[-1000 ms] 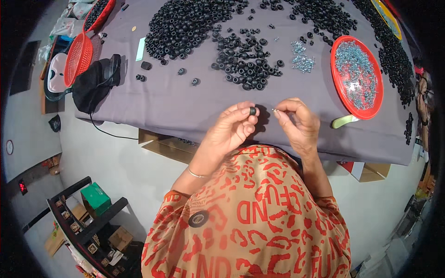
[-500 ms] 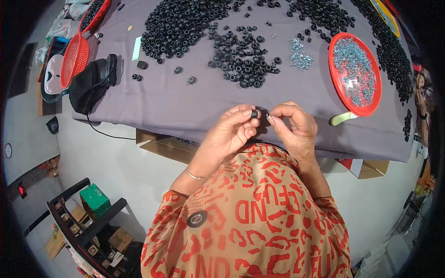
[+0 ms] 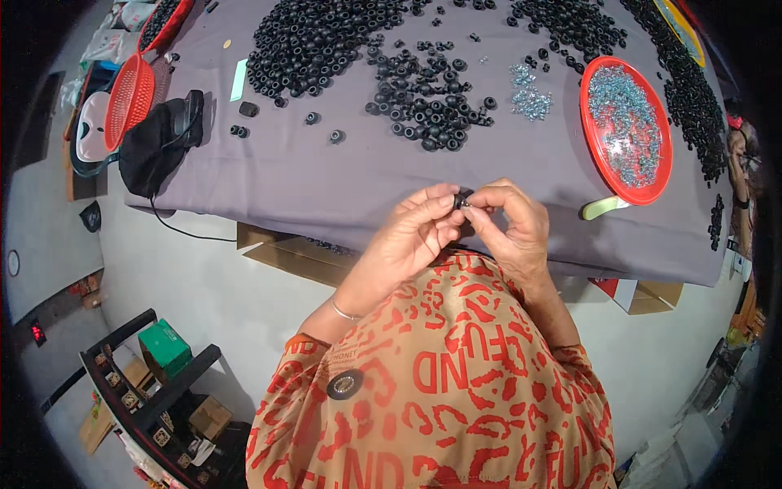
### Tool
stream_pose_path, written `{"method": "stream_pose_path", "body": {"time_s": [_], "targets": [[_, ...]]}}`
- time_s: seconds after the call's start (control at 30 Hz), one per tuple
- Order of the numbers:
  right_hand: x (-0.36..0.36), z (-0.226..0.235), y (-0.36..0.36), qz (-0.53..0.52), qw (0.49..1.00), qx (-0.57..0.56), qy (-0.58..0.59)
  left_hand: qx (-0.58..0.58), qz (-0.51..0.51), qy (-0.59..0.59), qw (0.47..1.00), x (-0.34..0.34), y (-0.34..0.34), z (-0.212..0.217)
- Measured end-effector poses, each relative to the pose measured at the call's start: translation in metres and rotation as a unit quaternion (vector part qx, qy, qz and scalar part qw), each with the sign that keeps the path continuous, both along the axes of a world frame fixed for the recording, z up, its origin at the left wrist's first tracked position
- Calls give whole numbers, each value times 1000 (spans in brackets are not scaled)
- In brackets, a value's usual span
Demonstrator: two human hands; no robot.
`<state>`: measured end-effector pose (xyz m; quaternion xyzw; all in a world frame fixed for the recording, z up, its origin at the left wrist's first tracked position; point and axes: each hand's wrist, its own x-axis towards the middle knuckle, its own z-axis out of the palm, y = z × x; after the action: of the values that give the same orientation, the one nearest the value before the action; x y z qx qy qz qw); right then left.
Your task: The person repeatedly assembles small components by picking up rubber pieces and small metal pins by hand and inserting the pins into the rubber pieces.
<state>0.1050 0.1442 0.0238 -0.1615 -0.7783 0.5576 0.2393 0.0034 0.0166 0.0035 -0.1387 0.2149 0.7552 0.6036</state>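
The left hand (image 3: 414,232) pinches a small, black, rounded bead (image 3: 458,199); the right hand (image 3: 517,226) pinches a tiny silvery screw (image 3: 466,205) right at it, over the grey tablecloth (image 3: 326,183). Farther lie black beads (image 3: 309,49); below, pale floor (image 3: 187,277).

Tablecloth (image 3: 244,175): matt cloth. Plate (image 3: 645,196): glossy plastic. Silvery fasteners (image 3: 623,114): shiny metal. Black knobs (image 3: 301,49): smooth (plastic or rubber, unclear).

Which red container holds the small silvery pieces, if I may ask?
The round tray at the right; silvery pieces cover much of it, whereas the upper-left basket holds black pieces and the mesh strainer shows no silvery ones.
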Motion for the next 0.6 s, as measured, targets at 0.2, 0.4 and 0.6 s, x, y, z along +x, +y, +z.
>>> {"method": "stream_pose_path", "body": {"time_s": [0.2,0.4,0.6], "targets": [[0,-1,1,31,999,-41,7,-18,-10,58,998,-2,-4,-2],[0,-3,6,62,996,-69,-7,-26,-20,84,996,-2,-4,-3],[3,-1,20,166,954,-225,-104,-7,-79,114,990,0,-9,-1]]}}
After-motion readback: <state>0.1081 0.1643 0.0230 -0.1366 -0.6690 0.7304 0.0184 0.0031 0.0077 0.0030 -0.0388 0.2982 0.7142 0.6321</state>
